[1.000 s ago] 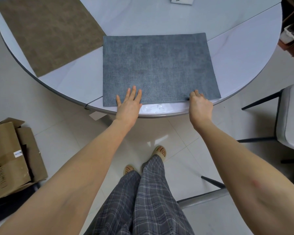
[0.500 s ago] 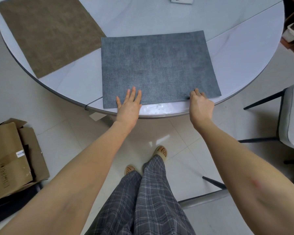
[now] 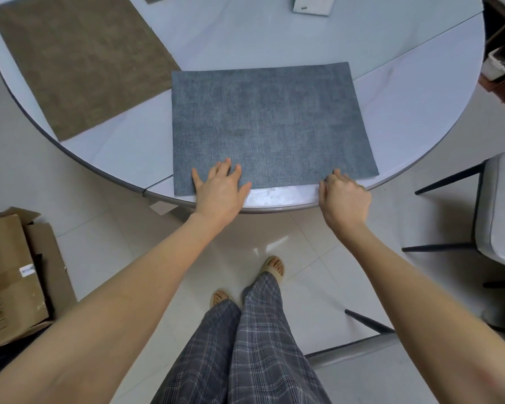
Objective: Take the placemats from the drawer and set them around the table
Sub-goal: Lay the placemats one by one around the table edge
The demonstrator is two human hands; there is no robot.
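The grey mat (image 3: pixel 271 123) lies at the table's (image 3: pixel 414 112) near edge, left hand (image 3: pixel 220 189) flat on it with fingers spread, right hand (image 3: pixel 344 196) pinching its near edge.

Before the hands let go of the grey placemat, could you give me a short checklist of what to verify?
1. Grey placemat lies flat on the table: ok.
2. Its near edge stays inside the table rim: ok, a strip of tabletop shows below it.
3. It is clear of the brown placemat: cannot tell, the corners look very close.
4. Left hand rests flat on the mat: ok.
5. Right hand has released the near edge: not ok, its fingers are curled at it.
6. Mat squared to the person: ok, roughly.
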